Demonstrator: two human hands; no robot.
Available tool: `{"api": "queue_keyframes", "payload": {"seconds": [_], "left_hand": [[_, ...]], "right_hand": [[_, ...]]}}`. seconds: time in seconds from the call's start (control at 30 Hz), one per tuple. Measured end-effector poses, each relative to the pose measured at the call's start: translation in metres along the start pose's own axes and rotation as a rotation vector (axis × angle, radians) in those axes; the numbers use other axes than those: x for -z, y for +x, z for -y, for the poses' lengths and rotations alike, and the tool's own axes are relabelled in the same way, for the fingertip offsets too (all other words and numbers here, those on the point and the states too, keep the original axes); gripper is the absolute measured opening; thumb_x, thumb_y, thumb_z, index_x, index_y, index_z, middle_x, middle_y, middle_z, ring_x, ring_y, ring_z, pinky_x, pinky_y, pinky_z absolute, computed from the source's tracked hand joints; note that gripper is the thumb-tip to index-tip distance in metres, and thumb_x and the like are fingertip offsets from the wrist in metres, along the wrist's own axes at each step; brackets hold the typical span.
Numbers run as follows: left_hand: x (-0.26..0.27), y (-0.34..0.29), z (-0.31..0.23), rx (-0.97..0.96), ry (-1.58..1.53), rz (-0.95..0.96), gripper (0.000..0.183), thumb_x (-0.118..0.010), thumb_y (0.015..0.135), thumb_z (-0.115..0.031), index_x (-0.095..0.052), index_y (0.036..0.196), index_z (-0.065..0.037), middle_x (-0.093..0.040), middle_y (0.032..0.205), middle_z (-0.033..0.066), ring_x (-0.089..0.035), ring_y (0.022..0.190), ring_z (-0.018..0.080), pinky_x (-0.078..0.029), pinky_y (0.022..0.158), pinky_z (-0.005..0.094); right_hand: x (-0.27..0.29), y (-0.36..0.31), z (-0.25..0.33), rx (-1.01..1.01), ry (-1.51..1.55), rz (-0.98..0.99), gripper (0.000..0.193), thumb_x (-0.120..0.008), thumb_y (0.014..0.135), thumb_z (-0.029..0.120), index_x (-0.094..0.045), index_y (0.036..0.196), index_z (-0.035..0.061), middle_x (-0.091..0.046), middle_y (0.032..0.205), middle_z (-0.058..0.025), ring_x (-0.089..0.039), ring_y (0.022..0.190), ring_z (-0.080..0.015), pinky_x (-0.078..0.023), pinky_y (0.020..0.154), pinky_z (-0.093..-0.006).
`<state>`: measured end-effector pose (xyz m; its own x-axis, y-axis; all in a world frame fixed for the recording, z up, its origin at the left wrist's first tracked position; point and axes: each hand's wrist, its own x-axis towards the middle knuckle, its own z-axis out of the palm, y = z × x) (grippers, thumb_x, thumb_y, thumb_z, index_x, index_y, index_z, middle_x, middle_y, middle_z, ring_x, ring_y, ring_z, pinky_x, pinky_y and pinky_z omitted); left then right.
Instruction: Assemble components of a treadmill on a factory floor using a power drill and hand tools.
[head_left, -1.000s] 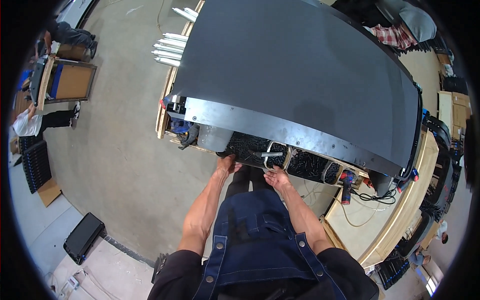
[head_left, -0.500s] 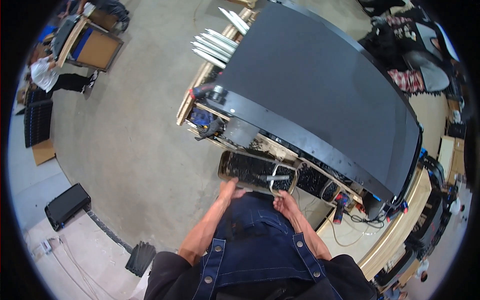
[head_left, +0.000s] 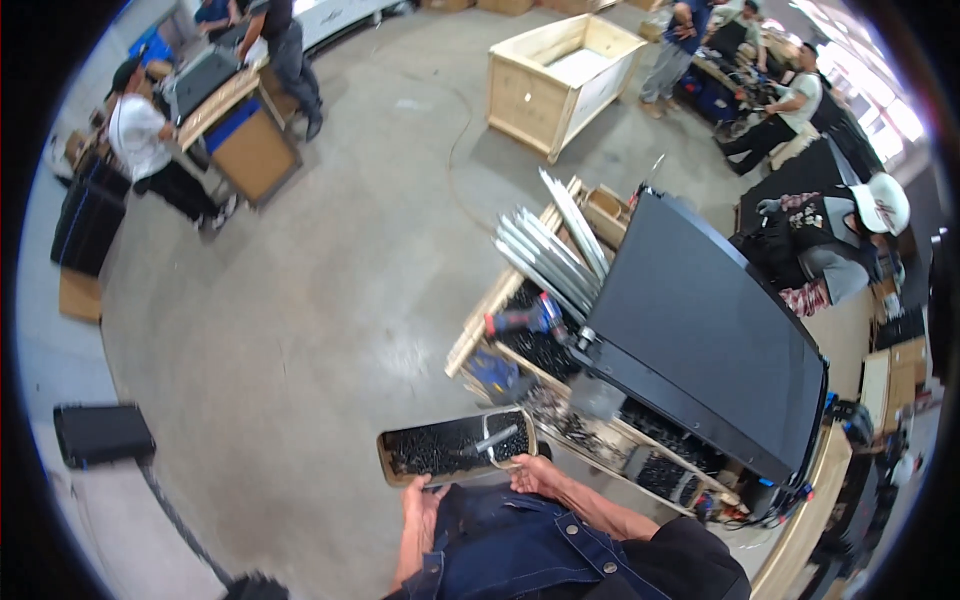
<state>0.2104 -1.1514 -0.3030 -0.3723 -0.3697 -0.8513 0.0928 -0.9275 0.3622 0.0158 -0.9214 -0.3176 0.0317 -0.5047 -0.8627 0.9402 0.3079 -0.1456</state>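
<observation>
— Head view: the long shallow tray of small black screws (head_left: 455, 447) is now out in the open, clear of the wooden desk (head_left: 520, 345). A second ago it sat tucked under the edge of the big dark flat panel (head_left: 705, 330), with both hands reaching in at it.

— So it has been pulled free?

— It looks that way. The tray is held level in front of the person's dark blue apron (head_left: 520, 545), over the grey concrete floor (head_left: 300, 300), near the desk's corner but apart from it.

— And the hands?

— The left hand (head_left: 422, 497) is curled under the tray's near left corner, fingers closed on the rim. The right hand (head_left: 535, 472) grips the near right end, thumb over the edge.

— Anything in the tray besides screws?

— A short pale grey piece lies across them toward the right end; I cannot tell what it is.

— Around it?

— A red-and-black power drill (head_left: 525, 320) lies on the desk, beside a bundle of silver metal rails (head_left: 550, 250).
</observation>
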Motion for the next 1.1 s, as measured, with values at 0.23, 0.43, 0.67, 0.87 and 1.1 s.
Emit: {"api": "queue_keyframes", "payload": {"seconds": [0.23, 0.43, 0.67, 0.87, 1.1], "left_hand": [[-0.034, 0.025, -0.198, -0.102, 0.108, 0.108, 0.037, -0.065, 0.080, 0.003, -0.061, 0.117, 0.003, -0.066, 0.114, 0.0156, -0.068, 0.101, 0.0334, -0.061, 0.089, 0.0572], [-0.086, 0.057, -0.323, -0.013, 0.147, 0.248, 0.035, -0.063, 0.081, 0.003, -0.064, 0.116, -0.001, -0.071, 0.106, 0.0136, -0.071, 0.098, 0.0298, -0.062, 0.088, 0.0539], [-0.224, 0.158, -0.440, -0.083, 0.296, 0.102, 0.021, -0.066, 0.079, 0.006, -0.066, 0.098, -0.003, -0.064, 0.095, 0.0049, -0.062, 0.091, 0.0210, -0.055, 0.093, 0.0675], [-0.366, 0.203, -0.549, -0.267, 0.283, 0.031, 0.015, -0.070, 0.085, -0.005, -0.068, 0.100, -0.005, -0.064, 0.097, 0.0035, -0.061, 0.095, 0.0176, -0.055, 0.093, 0.0539], [-0.523, 0.324, -0.666, -0.361, 0.315, 0.070, 0.015, -0.066, 0.087, -0.009, -0.064, 0.099, -0.001, -0.063, 0.095, 0.0054, -0.063, 0.093, 0.0196, -0.056, 0.088, 0.0501]], "right_hand": [[-0.165, 0.041, 0.093, 0.105, -0.400, -0.022, 0.072, -0.055, 0.098, 0.056, -0.057, 0.135, -0.0059, -0.072, 0.113, -0.0193, -0.075, 0.092, -0.0277, -0.062, 0.077, -0.0368], [-0.241, 0.034, 0.183, 0.451, -0.372, -0.029, 0.107, -0.070, 0.085, 0.068, -0.024, 0.159, 0.0059, -0.047, 0.149, -0.0190, -0.052, 0.133, -0.0262, -0.050, 0.102, -0.0463], [-0.309, 0.180, 0.330, 0.710, 0.043, -0.105, 0.064, -0.063, 0.101, 0.043, -0.043, 0.150, 0.0080, -0.060, 0.134, -0.0076, -0.057, 0.123, -0.0203, -0.048, 0.104, -0.0395], [-0.372, 0.251, 0.538, 0.683, -0.213, -0.272, 0.048, -0.064, 0.102, 0.037, -0.058, 0.134, 0.0022, -0.067, 0.117, -0.0072, -0.060, 0.108, -0.0163, -0.049, 0.097, -0.0345], [-0.442, 0.310, 0.733, 0.760, -0.363, -0.334, 0.050, -0.055, 0.106, 0.037, -0.053, 0.141, 0.0006, -0.065, 0.127, -0.0116, -0.059, 0.116, -0.0198, -0.046, 0.103, -0.0358]]}}
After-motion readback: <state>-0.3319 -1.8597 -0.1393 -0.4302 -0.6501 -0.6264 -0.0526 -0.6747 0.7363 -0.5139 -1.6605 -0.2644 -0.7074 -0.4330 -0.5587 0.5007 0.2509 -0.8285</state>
